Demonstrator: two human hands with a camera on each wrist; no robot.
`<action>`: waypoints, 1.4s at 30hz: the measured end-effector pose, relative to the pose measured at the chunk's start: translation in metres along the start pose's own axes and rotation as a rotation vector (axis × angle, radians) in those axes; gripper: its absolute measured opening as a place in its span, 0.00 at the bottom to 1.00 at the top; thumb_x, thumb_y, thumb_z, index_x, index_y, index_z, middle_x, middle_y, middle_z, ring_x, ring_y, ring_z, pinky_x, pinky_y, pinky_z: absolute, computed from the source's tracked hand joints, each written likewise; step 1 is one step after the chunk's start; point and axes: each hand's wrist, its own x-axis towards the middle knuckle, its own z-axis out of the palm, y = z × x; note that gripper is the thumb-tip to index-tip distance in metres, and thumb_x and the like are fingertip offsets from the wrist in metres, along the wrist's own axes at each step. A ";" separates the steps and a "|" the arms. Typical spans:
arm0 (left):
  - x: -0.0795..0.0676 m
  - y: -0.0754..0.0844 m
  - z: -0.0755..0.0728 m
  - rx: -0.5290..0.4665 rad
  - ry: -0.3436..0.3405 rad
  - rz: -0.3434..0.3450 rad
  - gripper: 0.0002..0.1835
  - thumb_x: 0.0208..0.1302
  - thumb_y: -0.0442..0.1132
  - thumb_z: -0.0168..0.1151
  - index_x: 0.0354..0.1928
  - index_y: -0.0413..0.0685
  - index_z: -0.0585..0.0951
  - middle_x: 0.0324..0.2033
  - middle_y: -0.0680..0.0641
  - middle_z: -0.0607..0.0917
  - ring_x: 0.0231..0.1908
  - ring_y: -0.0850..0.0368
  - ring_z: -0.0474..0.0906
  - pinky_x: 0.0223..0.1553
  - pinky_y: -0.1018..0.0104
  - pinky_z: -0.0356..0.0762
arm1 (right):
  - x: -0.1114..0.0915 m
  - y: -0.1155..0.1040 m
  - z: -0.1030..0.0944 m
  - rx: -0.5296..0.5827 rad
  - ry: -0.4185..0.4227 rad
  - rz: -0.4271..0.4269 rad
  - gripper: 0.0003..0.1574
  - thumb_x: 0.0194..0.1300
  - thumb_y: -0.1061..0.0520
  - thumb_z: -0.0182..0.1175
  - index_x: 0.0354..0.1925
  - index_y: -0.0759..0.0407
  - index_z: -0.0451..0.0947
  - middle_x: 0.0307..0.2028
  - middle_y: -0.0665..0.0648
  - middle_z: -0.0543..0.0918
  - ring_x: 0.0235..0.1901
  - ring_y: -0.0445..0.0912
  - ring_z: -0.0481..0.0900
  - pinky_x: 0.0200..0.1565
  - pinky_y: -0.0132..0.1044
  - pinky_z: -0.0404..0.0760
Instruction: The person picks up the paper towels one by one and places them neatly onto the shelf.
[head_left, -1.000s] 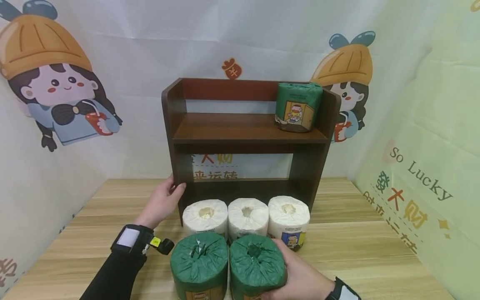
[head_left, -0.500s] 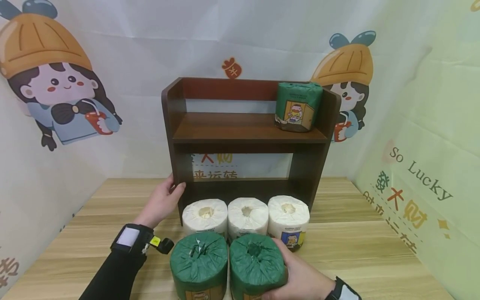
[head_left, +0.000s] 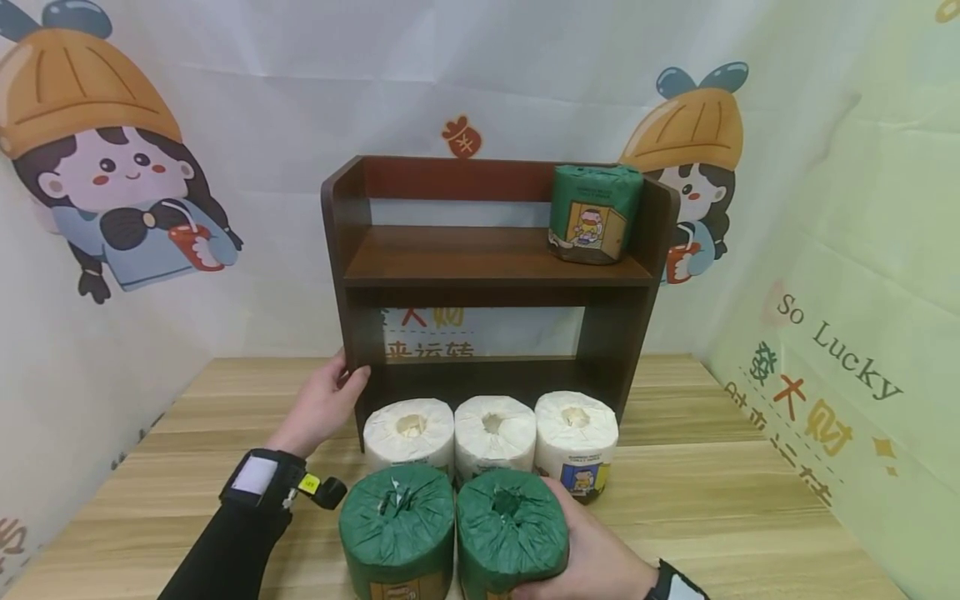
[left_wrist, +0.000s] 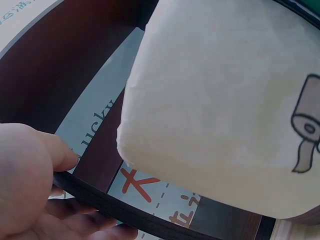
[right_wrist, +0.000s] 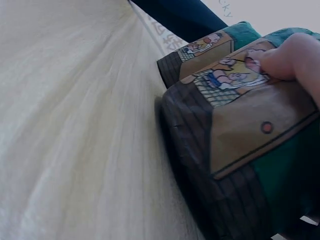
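Observation:
My left hand [head_left: 322, 404] grips the front edge of the left side panel of a dark brown two-tier shelf [head_left: 480, 254]. In the left wrist view the thumb [left_wrist: 60, 152] lies on one side of the panel, the fingers on the other. My right hand [head_left: 596, 546] holds the right one of two green-wrapped toilet rolls [head_left: 513, 525] at its right side, its thumb on the printed wrapper in the right wrist view. Touching it or nearly so, the other green toilet roll [head_left: 397, 525] stands upright. Most of my right fingers are hidden behind the held roll.
Behind the green pair, three white-wrapped toilet rolls [head_left: 495, 433] stand in a row before the shelf's lower tier. Another green toilet roll [head_left: 596, 215] stands at the right end of the upper tier. Printed cloth [head_left: 262, 125] hangs around the wooden table [head_left: 720, 500].
My right hand has shifted very slightly left at the green toilet roll. My left hand keeps its grip on the shelf, and the other rolls stand as before.

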 end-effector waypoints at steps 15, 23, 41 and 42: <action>0.000 0.001 -0.002 0.013 0.002 -0.009 0.29 0.79 0.51 0.47 0.75 0.48 0.59 0.67 0.36 0.65 0.62 0.39 0.64 0.56 0.39 0.71 | 0.002 -0.008 -0.010 0.041 0.009 -0.066 0.58 0.48 0.58 0.78 0.70 0.52 0.55 0.62 0.55 0.70 0.58 0.54 0.69 0.61 0.41 0.72; -0.001 0.002 -0.001 0.024 0.008 -0.011 0.30 0.78 0.51 0.47 0.75 0.50 0.59 0.68 0.38 0.65 0.62 0.39 0.64 0.57 0.38 0.71 | 0.004 -0.021 -0.016 0.027 0.004 -0.061 0.58 0.49 0.59 0.78 0.70 0.51 0.55 0.62 0.55 0.70 0.57 0.54 0.69 0.61 0.43 0.72; -0.001 0.004 0.000 -0.008 0.008 0.000 0.29 0.79 0.49 0.47 0.76 0.49 0.58 0.68 0.37 0.65 0.62 0.39 0.64 0.56 0.39 0.71 | 0.029 -0.069 -0.055 -0.122 0.073 -0.140 0.55 0.48 0.57 0.77 0.69 0.50 0.59 0.60 0.54 0.73 0.56 0.52 0.72 0.56 0.49 0.78; -0.001 0.004 0.000 -0.010 0.008 0.000 0.29 0.79 0.49 0.47 0.76 0.49 0.58 0.68 0.37 0.65 0.62 0.39 0.64 0.57 0.40 0.71 | 0.032 -0.072 -0.057 -0.137 0.077 -0.136 0.54 0.49 0.57 0.77 0.69 0.49 0.59 0.59 0.53 0.73 0.55 0.51 0.73 0.56 0.49 0.78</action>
